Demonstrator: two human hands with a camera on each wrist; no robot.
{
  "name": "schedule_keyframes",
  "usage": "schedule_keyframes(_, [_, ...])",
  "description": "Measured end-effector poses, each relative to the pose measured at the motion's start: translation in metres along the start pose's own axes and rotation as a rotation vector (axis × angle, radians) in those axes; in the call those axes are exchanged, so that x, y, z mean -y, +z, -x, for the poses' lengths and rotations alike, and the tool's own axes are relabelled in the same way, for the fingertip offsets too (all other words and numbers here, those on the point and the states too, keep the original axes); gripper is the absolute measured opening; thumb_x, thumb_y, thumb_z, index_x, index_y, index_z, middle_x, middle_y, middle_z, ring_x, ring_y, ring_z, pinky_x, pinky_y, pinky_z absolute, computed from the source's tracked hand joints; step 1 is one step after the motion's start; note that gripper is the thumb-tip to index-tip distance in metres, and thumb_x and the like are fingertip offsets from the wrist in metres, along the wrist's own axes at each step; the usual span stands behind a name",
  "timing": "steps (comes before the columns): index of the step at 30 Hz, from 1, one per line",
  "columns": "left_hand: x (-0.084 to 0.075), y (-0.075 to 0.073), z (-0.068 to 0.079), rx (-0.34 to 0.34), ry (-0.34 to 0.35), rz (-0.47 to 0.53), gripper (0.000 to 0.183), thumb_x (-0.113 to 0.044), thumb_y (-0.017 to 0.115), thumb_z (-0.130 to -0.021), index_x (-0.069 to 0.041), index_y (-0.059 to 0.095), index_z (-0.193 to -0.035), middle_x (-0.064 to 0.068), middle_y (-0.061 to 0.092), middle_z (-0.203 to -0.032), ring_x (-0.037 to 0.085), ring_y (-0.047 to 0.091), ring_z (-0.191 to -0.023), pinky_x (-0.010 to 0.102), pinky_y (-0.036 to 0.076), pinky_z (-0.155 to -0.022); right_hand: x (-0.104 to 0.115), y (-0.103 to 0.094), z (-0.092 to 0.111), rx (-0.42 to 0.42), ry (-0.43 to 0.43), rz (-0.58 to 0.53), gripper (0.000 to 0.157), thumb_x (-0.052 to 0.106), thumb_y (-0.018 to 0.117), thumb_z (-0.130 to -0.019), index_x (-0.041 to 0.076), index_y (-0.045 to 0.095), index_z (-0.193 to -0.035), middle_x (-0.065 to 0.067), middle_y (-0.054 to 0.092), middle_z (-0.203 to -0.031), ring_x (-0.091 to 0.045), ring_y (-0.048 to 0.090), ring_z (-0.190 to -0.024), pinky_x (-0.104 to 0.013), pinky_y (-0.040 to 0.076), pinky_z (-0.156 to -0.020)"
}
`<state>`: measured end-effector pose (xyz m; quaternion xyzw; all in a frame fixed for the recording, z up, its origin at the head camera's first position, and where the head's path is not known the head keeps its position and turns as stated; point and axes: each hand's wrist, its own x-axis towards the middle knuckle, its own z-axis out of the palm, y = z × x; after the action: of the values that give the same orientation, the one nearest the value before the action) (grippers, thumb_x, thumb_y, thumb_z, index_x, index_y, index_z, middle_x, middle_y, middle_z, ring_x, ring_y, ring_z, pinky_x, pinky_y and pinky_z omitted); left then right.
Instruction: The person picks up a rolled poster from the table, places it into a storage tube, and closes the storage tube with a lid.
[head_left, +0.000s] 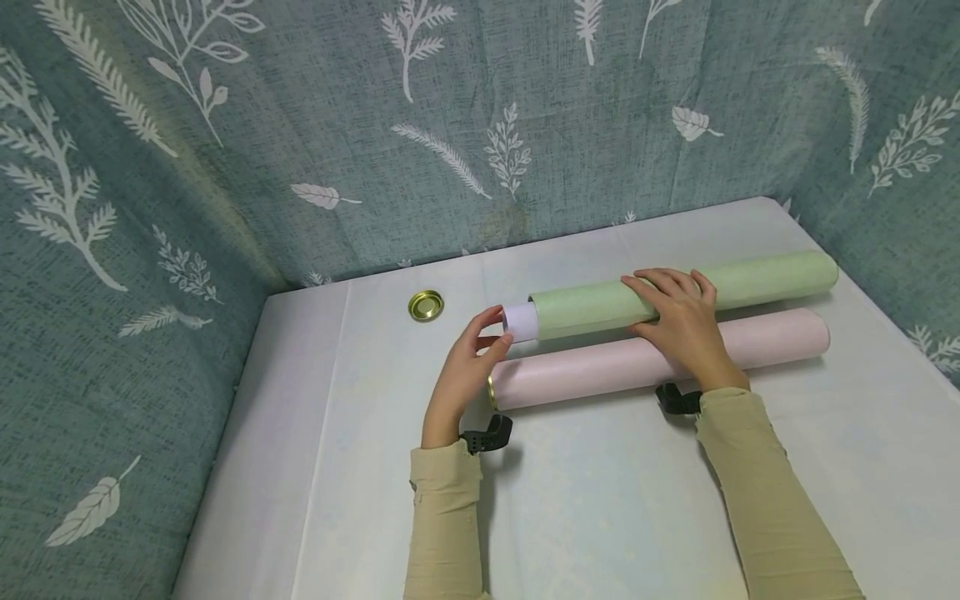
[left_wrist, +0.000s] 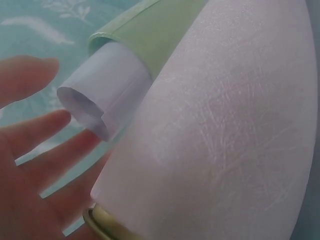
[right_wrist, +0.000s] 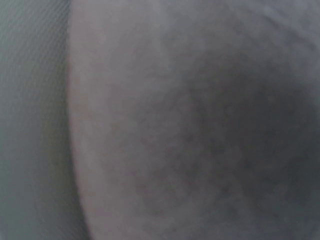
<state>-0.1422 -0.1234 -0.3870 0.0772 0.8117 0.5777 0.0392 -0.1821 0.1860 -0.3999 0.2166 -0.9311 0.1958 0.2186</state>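
A light green tube lies across the table, and a rolled sheet of white paper sticks out of its left end. My left hand is at the paper's outer end, its fingers spread and lightly bent. In the left wrist view the fingertips are at the rim of the rolled paper, not closed round it. My right hand grips the green tube from above near its middle. In front lies a pink tube, gold-rimmed at its left end; its surface fills much of the right wrist view, blurred.
A round gold lid lies on the white table, left of the green tube. Teal leaf-patterned cloth hangs behind the table and at both sides. The pink tube runs alongside the green one, under my right wrist.
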Motion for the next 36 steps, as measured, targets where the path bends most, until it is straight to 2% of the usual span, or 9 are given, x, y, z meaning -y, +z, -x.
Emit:
schedule_keyframes(6, [0.001,0.002,0.001,-0.004,0.005,-0.025,0.051,-0.043,0.055,-0.085,-0.034,0.037,-0.132,-0.013,0.043,-0.128,0.011,0.05,-0.107,0.038,0.045,-0.083,-0.001,0.001,0.0,-0.004,-0.014,-0.005,0.075,0.026,0.08,-0.063,0.025,0.047,-0.129,-0.002,0.045,-0.129,-0.027,0.032,-0.12,-0.052,0.006,-0.102])
schedule_keyframes(12, [0.0,0.004,0.001,0.005,0.012,-0.033,0.05,-0.043,0.056,-0.085,-0.039,0.036,-0.131,-0.011,0.043,-0.129,0.012,0.05,-0.107,0.038,0.045,-0.084,-0.001,0.001,0.0,0.0,-0.011,-0.004,0.074,0.026,0.081,-0.063,0.025,0.047,-0.129,-0.002,0.044,-0.129,-0.027,0.032,-0.12,-0.052,0.006,-0.102])
schedule_keyframes(19, [-0.003,0.007,0.001,0.014,0.003,-0.05,0.051,-0.041,0.056,-0.086,-0.036,0.036,-0.132,-0.011,0.042,-0.129,0.012,0.051,-0.107,0.038,0.045,-0.085,-0.001,0.002,0.001,-0.006,-0.019,-0.006,0.074,0.026,0.081,-0.062,0.024,0.048,-0.128,-0.002,0.045,-0.128,-0.027,0.033,-0.12,-0.053,0.006,-0.101])
schedule_keyframes(28, [-0.03,0.008,0.01,0.056,-0.003,-0.059,0.051,-0.03,0.054,-0.089,-0.025,0.035,-0.136,0.002,0.04,-0.134,0.02,0.049,-0.11,0.041,0.043,-0.087,-0.002,0.001,0.001,-0.008,-0.011,-0.001,0.074,0.026,0.081,-0.062,0.024,0.048,-0.128,-0.002,0.045,-0.128,-0.027,0.033,-0.12,-0.053,0.007,-0.101])
schedule_keyframes(31, [-0.024,0.009,0.006,0.059,0.002,-0.079,0.051,-0.034,0.054,-0.089,-0.029,0.034,-0.135,0.0,0.04,-0.134,0.017,0.05,-0.108,0.04,0.043,-0.086,-0.002,0.001,0.001,-0.011,-0.01,-0.001,0.075,0.026,0.081,-0.062,0.024,0.048,-0.129,-0.002,0.045,-0.128,-0.027,0.033,-0.12,-0.053,0.006,-0.102])
schedule_keyframes(36, [-0.009,0.012,-0.001,0.052,0.008,-0.095,0.051,-0.045,0.053,-0.086,-0.04,0.033,-0.132,-0.011,0.041,-0.131,0.01,0.05,-0.107,0.037,0.045,-0.084,-0.002,0.001,0.0,-0.017,-0.012,-0.004,0.074,0.026,0.081,-0.062,0.024,0.048,-0.128,-0.002,0.046,-0.128,-0.027,0.033,-0.12,-0.052,0.007,-0.102])
